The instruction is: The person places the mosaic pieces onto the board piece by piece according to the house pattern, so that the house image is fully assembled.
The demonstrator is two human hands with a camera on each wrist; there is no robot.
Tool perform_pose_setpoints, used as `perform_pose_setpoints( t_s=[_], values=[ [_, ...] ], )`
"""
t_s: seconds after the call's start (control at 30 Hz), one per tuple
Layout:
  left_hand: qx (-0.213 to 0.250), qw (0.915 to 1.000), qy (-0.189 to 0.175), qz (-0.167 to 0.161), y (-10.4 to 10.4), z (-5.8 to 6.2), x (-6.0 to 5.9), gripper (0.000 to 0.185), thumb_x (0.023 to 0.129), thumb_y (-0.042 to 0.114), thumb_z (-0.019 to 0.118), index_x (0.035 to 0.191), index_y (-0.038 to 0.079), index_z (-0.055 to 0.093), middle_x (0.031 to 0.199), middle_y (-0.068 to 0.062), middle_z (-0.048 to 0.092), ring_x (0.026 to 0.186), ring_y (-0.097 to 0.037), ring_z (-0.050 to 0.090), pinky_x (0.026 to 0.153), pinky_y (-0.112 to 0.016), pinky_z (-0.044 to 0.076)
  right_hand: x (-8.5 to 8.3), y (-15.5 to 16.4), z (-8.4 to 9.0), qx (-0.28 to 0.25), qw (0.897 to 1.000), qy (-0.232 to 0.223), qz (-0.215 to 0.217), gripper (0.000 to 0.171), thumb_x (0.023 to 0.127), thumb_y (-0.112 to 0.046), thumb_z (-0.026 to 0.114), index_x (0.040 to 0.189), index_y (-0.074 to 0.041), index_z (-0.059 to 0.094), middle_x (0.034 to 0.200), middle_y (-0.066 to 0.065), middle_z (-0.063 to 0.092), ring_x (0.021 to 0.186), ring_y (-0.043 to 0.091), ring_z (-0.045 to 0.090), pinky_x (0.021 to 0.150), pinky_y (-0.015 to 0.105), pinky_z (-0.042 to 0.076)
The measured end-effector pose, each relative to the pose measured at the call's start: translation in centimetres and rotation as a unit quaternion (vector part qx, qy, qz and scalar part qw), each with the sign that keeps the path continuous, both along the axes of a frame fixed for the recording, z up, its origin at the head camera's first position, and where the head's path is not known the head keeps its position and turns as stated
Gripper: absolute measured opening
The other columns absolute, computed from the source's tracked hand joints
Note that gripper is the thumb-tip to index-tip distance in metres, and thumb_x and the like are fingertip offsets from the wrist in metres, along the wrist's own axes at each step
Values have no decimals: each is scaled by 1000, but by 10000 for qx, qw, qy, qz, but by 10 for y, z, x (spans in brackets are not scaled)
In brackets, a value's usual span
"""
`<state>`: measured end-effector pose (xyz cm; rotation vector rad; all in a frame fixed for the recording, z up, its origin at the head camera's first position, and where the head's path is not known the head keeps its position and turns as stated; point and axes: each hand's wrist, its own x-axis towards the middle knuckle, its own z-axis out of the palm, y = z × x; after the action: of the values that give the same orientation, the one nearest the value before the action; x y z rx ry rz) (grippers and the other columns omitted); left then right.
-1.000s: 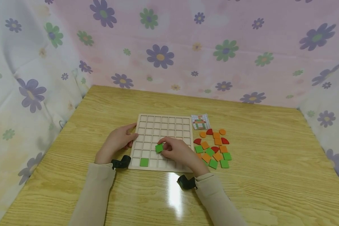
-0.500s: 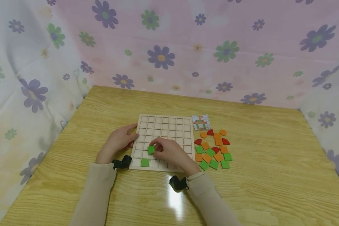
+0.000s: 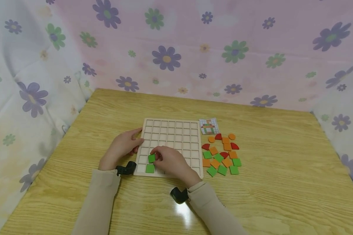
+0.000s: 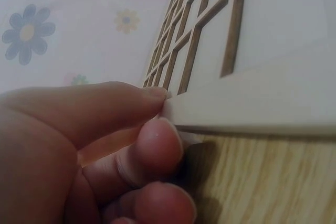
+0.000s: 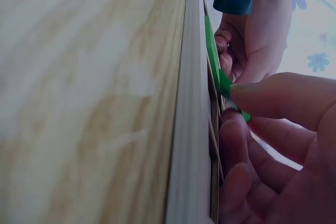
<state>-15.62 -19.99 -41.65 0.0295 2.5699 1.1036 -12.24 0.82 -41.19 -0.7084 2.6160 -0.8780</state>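
Observation:
A pale wooden grid board [image 3: 178,125] lies on the table, divided into square cells. My left hand [image 3: 122,147] grips the board's left edge; in the left wrist view the thumb [image 4: 149,100] touches the rim and curled fingertips sit against its side. Between thumb and fingers, my right hand [image 3: 173,163] pinches a green square tile [image 3: 151,159] over the second row from the front. Right in front of it, another green square tile [image 3: 150,168] lies in a front-row cell. The right wrist view shows the pinched tile [image 5: 224,84] edge-on, close over the board.
Right of the board lie several loose green square tiles [image 3: 234,170], orange squares [image 3: 233,154], red quarter-circle pieces [image 3: 234,146] and orange discs [image 3: 232,136]. A small pattern card [image 3: 209,126] lies by the board's far right corner. Floral cloth [image 3: 194,65] hangs behind the table [image 3: 270,156].
My right hand has moved left and slightly nearer with the pinched green tile, bringing it just behind the tile in the front row. The left hand stays at the board's edge.

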Motion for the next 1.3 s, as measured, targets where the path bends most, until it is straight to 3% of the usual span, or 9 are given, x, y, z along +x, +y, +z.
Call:
perform_pose_setpoints(
  t_s=[0.93,1.3],
  values=[
    [-189,9997,68,-98,-1,-3,-3,56,93,33,51,144,23,32,58,-3,56,47,-16,50,52,-29,43,4,-3,0,207,9995,196,-116,22,81,-21,67,104,-17,67,82,-8,51,73,8,46,62,20,39],
    [-189,9998,24,-68,-1,-3,-3,56,93,33,51,144,24,31,59,-3,56,48,-17,50,53,-30,43,2,3,0,-48,9999,19,147,24,83,-21,66,106,-19,65,83,-9,52,74,7,47,64,21,40]
  ],
)
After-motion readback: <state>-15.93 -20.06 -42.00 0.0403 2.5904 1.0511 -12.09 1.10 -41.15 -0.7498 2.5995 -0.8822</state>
